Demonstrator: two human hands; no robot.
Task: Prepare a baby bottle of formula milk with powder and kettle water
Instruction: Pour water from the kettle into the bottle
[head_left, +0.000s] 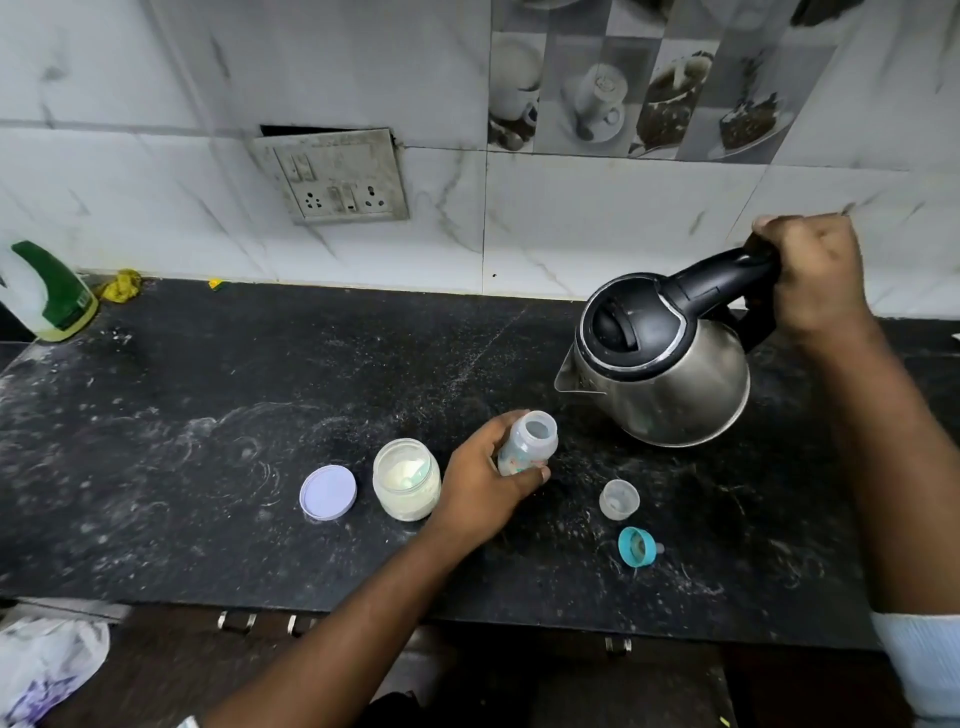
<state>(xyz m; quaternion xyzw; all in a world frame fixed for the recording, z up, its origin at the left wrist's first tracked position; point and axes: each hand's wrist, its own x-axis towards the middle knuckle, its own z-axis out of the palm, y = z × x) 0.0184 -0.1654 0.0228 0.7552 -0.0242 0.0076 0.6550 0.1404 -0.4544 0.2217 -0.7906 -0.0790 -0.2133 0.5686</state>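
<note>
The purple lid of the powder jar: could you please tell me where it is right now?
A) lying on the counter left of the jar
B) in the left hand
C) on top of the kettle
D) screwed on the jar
A: the purple lid lies flat on the counter left of the open powder jar; the left hand holds the baby bottle, the right hand the kettle.

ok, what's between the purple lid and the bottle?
The open powder jar, then the left hand holding the bottle, in the head view.
</note>
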